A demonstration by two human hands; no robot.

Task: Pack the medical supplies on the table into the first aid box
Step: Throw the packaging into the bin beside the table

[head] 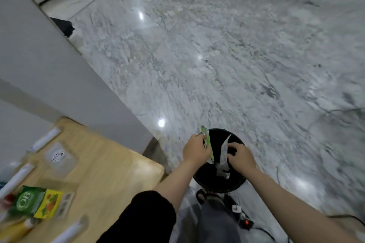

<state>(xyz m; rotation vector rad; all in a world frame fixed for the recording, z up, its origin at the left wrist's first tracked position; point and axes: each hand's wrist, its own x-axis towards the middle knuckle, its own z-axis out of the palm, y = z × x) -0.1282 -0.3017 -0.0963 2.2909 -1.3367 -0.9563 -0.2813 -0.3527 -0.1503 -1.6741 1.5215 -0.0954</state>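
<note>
Both my hands are over a black waste bin [217,185] on the floor. My left hand [194,149] grips a thin green wrapper piece [209,145]. My right hand [240,155] pinches a silvery white strip [224,152] of wrapper that hangs into the bin. On the wooden table [110,171] at the lower left lie a green and yellow box [37,202], several white rolled packets [46,139] and a clear flat packet [59,157]. The view there is blurred. No first aid box is in view.
A grey wall [49,69] runs along the left, behind the table. The marble floor [217,55] stretches ahead. A power strip with a red light [245,222] and cables lie by my feet. Chair and cart legs stand at the far top.
</note>
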